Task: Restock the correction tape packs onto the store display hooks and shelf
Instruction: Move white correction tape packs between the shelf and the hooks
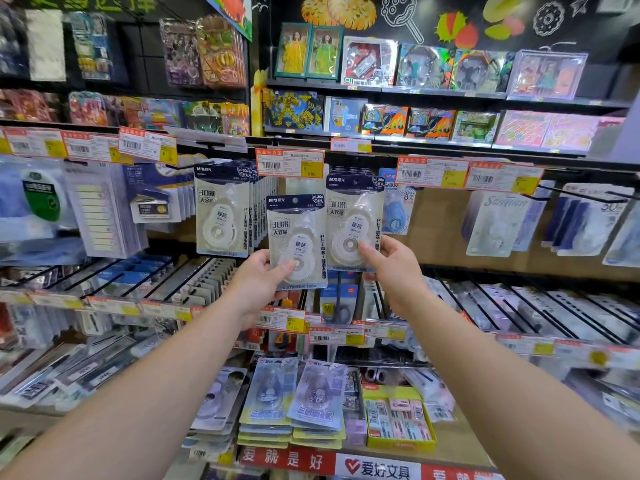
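The left hand [258, 282] holds one tape pack [297, 242] upright by its bottom. Its hang hole sits just below the hook's price tag [290, 163]. The right hand [389, 268] pinches the hanging pack [353, 223] beside it.

A stationery and toy shop aisle. Price tags [290, 163] with barcodes front every rail; carded correction tape packs [221, 209] hang in rows on hooks [585, 195]; boxed toys [369, 62] fill the far upper shelves [446, 93]; a red brand banner [374, 465] edges the near shelf.

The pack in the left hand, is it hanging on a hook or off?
Off. The left hand grips the pack below the price tag, its hang hole empty.
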### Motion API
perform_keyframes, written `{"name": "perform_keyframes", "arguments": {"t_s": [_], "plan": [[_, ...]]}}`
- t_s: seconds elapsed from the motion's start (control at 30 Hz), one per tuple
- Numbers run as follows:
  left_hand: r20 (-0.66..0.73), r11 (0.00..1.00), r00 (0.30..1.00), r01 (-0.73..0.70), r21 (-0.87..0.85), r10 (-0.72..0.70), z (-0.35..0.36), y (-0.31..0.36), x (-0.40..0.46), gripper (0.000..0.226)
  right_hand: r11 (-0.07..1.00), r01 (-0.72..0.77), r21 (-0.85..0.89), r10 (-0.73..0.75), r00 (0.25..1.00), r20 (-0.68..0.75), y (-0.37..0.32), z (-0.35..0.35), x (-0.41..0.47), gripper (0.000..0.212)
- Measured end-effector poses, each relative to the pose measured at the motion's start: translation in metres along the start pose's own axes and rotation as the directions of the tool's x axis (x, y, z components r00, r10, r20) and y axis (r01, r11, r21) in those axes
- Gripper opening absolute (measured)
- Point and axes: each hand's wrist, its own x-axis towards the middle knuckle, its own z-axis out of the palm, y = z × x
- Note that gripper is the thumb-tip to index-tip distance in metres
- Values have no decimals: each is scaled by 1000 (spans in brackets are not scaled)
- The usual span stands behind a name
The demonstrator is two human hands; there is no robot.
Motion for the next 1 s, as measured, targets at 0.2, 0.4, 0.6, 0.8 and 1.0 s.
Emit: {"name": "perform_keyframes", "arguments": {"t_s": [0.2,0.4,0.6,0.8,1.0], "plan": [[30,999,999,11,-30,-10,-2,-6,0,24,1000,7,2,-7,1000,-19,2,0,-3,7],[61,998,998,-5,-57,8,-2,-9,1,25,999,27,37,-25,999,-44,3,0,-5,17],[82,995,997,16,-100,-8,-1,-13,1,28,998,8,60,-5,999,-47,1,-2,-7,15],[94,991,996,10,-132,3,-1,-14,-2,27,998,-1,55,3,999,-47,1,-1,-7,16],[102,986,995,13,-166,4,-1,-13,-5,20,999,-17,52,20,998,-55,0,0,-3,14]]}}
